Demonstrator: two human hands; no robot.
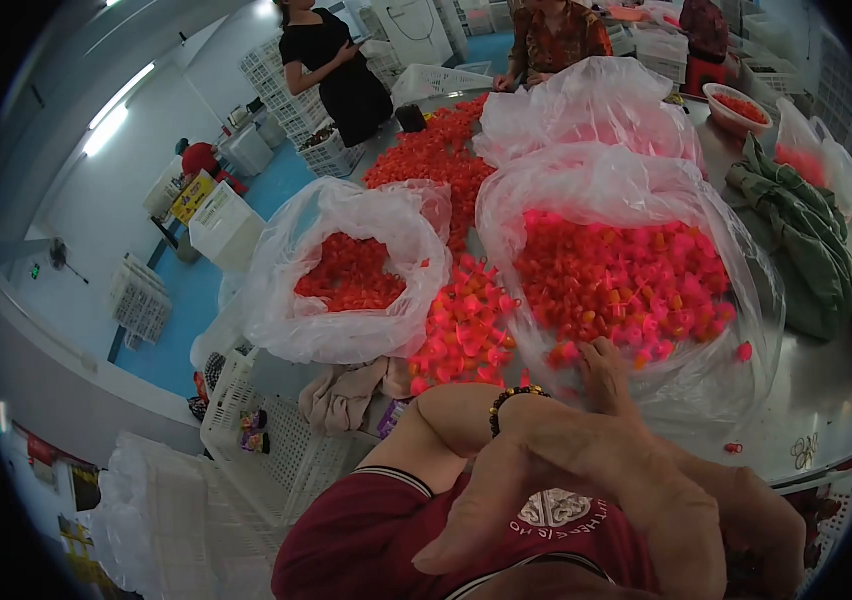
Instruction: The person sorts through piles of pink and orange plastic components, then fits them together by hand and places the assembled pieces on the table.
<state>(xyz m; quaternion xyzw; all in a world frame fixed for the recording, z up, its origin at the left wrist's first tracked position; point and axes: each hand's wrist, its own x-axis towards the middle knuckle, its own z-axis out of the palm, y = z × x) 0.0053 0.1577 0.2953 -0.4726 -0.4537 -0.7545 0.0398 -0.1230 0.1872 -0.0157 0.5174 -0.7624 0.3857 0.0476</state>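
Note:
My left hand [586, 470] is raised close to the camera, a dark beaded bracelet [514, 402] on its wrist. Its thumb and fingers spread apart, and nothing shows between them. Farther out, my right hand [606, 375] reaches to the front edge of a large clear plastic bag [586, 180]. Its fingers look stretched out and touch or nearly touch the small red plastic pieces [626, 285] inside; the fingertips are partly hidden. Many pieces look glossy pink, with orange parts. A loose pile of similar pieces [461, 330] lies left of this bag.
Another plastic bag [281, 260] of red pieces stands left. More pieces [431, 165] spread behind. At right lie a green cloth [791, 240] and a bowl of red pieces [739, 112]. A white crate [276, 440] sits low left. Other people are across the table.

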